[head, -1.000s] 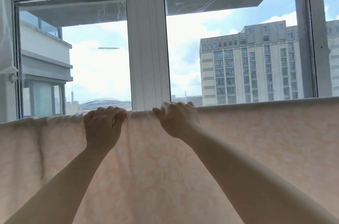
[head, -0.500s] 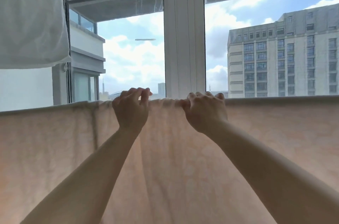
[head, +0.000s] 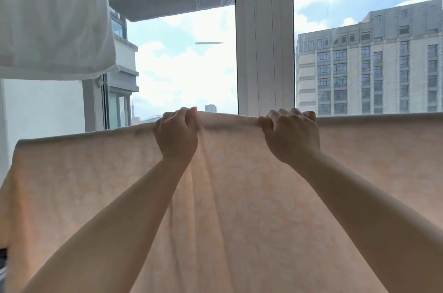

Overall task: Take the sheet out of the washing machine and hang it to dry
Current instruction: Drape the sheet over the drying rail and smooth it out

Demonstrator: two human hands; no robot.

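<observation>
Compared with the earlier frame, both hands sit farther apart along the fold, and more of the sheet's left end is in view. Two bare forearms rise from the lower corners of the frame toward its centre. Left hand grips the top fold of the pale peach, faintly patterned cotton sheet, fingers curled over the fold. Right hand grips the same fold just right of centre, fingers likewise curled over it. The sheet hangs draped across the full width of the frame; its support is hidden under the fold, so the type of line or rod cannot be told. Creases fan downward between the hands.

Risk: pulling the fold sideways with uneven force would likely bunch the fabric or drag one side lower, and the sheet could slide off.

Upper left, a white hanging garment overlaps the view. Beyond stands the white window frame, then a grey multi-storey building at right.
</observation>
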